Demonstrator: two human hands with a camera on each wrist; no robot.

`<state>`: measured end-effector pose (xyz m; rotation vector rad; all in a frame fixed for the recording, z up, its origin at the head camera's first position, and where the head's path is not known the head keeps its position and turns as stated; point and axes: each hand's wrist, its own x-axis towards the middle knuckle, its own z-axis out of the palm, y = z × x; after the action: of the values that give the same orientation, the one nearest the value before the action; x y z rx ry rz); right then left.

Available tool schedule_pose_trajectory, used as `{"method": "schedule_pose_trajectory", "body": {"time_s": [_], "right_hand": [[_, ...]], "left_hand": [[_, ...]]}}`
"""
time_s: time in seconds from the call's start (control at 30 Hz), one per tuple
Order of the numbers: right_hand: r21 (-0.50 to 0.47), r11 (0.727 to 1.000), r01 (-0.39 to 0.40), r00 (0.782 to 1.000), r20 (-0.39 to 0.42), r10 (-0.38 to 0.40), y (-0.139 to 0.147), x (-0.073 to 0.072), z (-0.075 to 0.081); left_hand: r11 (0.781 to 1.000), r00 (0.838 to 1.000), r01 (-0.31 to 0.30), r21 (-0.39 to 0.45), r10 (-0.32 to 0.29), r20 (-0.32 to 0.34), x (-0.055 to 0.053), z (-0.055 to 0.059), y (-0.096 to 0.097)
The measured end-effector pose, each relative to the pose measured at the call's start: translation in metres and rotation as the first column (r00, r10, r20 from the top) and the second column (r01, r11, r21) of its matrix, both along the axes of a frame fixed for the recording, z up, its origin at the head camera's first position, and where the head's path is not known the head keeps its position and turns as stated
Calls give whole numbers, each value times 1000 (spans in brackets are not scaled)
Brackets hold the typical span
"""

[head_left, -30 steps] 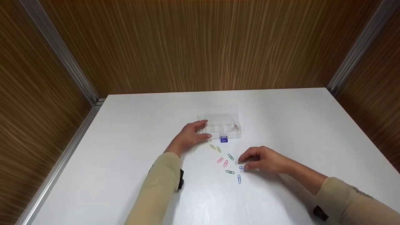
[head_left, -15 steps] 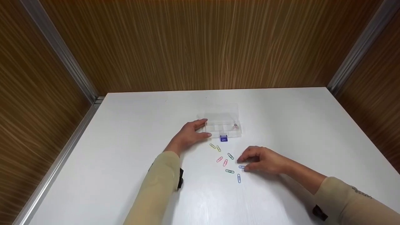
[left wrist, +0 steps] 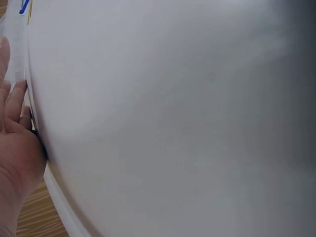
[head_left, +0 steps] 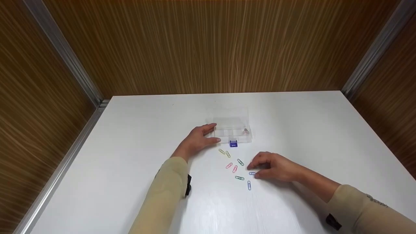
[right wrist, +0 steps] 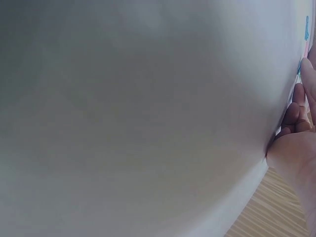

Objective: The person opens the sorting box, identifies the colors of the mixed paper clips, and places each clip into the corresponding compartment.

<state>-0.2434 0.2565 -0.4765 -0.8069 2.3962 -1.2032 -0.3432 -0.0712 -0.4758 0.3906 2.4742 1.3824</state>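
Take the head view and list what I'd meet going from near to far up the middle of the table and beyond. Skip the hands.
Lower blue paper clip → lower green paper clip → two pink paper clips → two yellow paper clips → blue latch → open clear lid → wood-grain panel

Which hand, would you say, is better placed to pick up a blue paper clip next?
Probably the right hand: it is right at the nearer blue paper clip, with the other blue paper clip close by. The left hand is at the left end of the clear box, farther from both.
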Motion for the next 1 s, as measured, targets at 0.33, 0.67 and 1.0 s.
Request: {"method": "schedule_pose_trajectory", "body": {"time_s": [0.33,0.67,1.0], "right_hand": [[23,1000,9,1000,-17,-8,-1,1,3],[-5,1000,-10,999,-51,9,-1,-1,0],[-12,1000,-8,999,-44,7,0,1,-2]], "left_hand": [[1000,1000,-8,30,8,8,0,0,0],[1000,1000,-11,29,11,9,0,1,0],[999,999,-31,16,30,24,2,2,2]]}}
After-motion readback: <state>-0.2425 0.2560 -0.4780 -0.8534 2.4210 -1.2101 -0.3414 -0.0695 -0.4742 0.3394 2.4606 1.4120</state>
